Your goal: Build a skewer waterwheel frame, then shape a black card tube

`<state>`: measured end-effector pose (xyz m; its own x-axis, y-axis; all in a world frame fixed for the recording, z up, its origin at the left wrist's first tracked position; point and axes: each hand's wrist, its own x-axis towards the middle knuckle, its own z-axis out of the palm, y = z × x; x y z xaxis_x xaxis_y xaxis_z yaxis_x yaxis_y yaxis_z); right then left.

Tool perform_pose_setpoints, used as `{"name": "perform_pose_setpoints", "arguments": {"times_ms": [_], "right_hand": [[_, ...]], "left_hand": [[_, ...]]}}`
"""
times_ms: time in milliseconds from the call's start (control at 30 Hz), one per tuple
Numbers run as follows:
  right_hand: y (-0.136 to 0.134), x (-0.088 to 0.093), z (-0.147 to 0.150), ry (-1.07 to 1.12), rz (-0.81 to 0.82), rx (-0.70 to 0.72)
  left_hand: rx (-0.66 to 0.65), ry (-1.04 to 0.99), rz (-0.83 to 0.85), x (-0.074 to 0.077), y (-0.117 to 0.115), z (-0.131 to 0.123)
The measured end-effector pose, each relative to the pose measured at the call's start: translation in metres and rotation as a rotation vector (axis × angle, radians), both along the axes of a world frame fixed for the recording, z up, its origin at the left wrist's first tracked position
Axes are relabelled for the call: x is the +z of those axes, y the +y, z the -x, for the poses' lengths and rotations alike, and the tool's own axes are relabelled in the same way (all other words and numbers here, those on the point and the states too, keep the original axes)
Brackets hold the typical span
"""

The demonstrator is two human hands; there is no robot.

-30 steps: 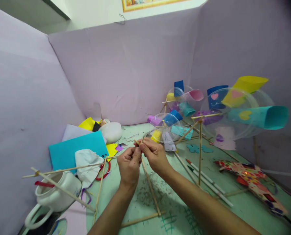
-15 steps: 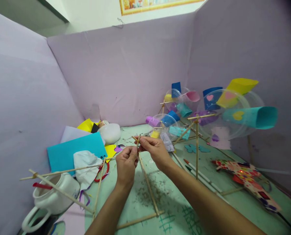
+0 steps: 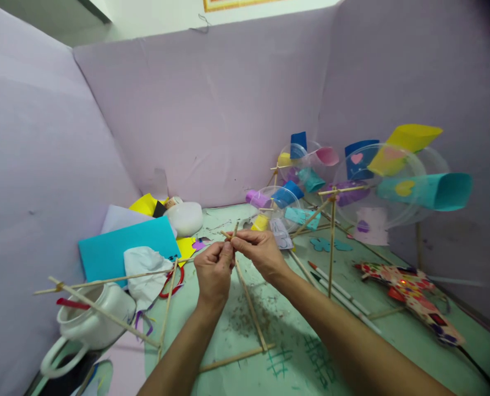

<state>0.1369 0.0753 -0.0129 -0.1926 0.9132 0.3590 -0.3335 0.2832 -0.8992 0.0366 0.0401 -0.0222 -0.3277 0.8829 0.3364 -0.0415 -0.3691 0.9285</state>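
Wooden sticks lean over the green table.
Left hand and right hand squeeze their fingers on the crossed stick tops. White jug edges the left, paper wheel the right; open air reaches the purple wall. Thumbs sit closer than half a second ago.

The left grip and right grip are showing as bare hands mid-frame. Bare forearms are tapering toward them.

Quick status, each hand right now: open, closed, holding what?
Left hand: closed, pinching crossed wooden sticks.
Right hand: closed, thumb and fingers on the same sticks near their crossing.
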Motion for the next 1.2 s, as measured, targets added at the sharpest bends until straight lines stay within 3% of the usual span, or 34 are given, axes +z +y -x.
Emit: {"name": "perform_pose_setpoints", "arguments": {"times_ms": [333,467,567,700,767,900,1033,1200], "right_hand": [[0.006,0.008,-0.011,-0.058,-0.004,0.157],[0.015,0.005,-0.020,-0.170,-0.044,0.201],[0.021,0.004,-0.028,-0.334,-0.132,0.239],[0.025,0.006,-0.041,-0.652,-0.212,0.035],[0.026,0.008,-0.046,-0.805,-0.267,-0.006],[0.024,0.010,-0.051,-0.967,-0.375,0.001],[0.018,0.012,-0.043,-0.875,-0.372,0.024],[0.014,0.010,-0.034,-0.812,-0.433,0.057]], "left_hand": [[-0.002,0.015,0.055,0.006,-0.003,-0.002],[-0.069,0.016,0.121,0.011,-0.002,0.004],[-0.127,0.232,0.148,0.020,-0.003,0.016],[-0.128,0.743,0.160,0.026,-0.010,0.036],[-0.117,0.894,0.200,0.022,-0.016,0.044],[-0.172,0.954,0.255,0.011,-0.029,0.054],[-0.147,0.912,0.210,0.009,-0.035,0.055],[-0.182,0.988,0.285,0.007,-0.036,0.053]]}}
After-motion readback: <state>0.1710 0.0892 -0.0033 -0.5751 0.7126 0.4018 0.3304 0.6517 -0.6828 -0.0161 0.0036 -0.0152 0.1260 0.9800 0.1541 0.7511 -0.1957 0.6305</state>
